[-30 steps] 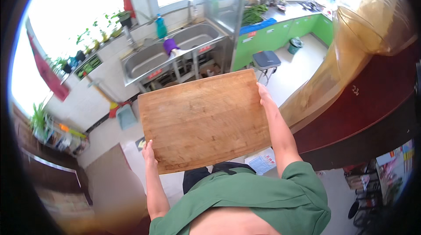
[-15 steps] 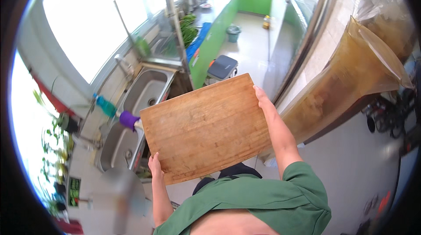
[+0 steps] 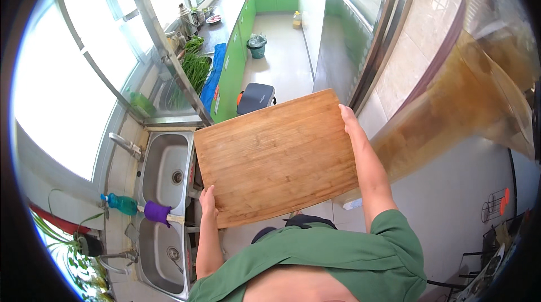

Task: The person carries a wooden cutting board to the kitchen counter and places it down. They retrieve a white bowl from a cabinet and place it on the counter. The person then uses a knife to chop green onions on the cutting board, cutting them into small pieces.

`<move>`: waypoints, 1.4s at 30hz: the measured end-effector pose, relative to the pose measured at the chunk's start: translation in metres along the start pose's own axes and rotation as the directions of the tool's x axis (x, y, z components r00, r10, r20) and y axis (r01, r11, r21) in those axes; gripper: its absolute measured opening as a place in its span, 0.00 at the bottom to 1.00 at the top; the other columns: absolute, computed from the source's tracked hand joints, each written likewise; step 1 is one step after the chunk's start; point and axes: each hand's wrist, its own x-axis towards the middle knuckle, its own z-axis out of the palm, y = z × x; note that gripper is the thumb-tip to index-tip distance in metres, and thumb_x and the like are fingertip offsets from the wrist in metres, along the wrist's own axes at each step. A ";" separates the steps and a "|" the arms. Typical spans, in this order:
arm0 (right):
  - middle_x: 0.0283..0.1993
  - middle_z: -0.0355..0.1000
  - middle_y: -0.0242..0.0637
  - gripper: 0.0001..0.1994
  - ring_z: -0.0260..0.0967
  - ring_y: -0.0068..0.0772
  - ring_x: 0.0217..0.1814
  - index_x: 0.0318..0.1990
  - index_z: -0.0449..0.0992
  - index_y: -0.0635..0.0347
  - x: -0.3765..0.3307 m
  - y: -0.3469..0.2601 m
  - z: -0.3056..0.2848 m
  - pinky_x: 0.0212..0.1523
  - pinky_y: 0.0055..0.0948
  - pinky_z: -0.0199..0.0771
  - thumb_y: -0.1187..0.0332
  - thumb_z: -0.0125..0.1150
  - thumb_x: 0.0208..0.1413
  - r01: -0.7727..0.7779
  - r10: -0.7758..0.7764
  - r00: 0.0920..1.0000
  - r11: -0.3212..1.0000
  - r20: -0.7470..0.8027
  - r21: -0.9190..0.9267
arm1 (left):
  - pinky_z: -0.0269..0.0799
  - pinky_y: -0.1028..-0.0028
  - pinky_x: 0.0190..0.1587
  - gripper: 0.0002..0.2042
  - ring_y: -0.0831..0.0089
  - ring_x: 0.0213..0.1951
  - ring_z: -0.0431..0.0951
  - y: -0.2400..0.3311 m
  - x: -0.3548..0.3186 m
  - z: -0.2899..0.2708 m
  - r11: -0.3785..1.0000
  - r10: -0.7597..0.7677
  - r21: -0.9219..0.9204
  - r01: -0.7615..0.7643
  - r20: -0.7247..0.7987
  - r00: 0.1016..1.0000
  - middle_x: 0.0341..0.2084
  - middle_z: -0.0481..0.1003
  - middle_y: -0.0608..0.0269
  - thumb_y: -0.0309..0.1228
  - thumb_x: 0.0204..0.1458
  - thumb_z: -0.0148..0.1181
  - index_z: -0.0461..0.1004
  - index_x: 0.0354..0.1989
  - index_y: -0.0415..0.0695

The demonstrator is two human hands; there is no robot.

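A large wooden cutting board (image 3: 276,155) is held up in front of me, its face toward me and tilted so the right side is higher. My left hand (image 3: 208,201) grips its lower left edge, thumb on the face. At the upper right edge, my right hand (image 3: 347,118) is closed on the board in the same way. The fingers behind the board are hidden on both sides. Close to the left of the board is a steel double sink (image 3: 164,175), with a purple cloth (image 3: 157,212) on the divider between its basins.
A teal bottle (image 3: 122,204) stands by the sink taps. Beyond the doorway, green cabinets (image 3: 232,65) carry a counter with leafy greens (image 3: 195,71). A grey stool (image 3: 256,99) and a bin (image 3: 256,46) are on the floor. Brownish plastic sheeting (image 3: 434,107) hangs at the right.
My view has swung toward the doorway, and the kitchen shows more fully. The board stays in both hands and sits slightly further right in view. The sink appears straighter beside it.
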 end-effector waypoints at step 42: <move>0.57 0.68 0.50 0.24 0.68 0.44 0.56 0.56 0.66 0.71 0.737 -0.240 0.195 0.54 0.45 0.70 0.58 0.39 0.65 -0.090 0.090 0.990 0.996 0.106 -0.007 | 0.72 0.70 0.48 0.18 0.69 0.47 0.77 0.297 0.575 0.506 0.997 0.073 -0.034 -0.073 0.013 0.997 0.48 0.76 0.59 0.28 0.57 0.53 0.70 0.57 0.37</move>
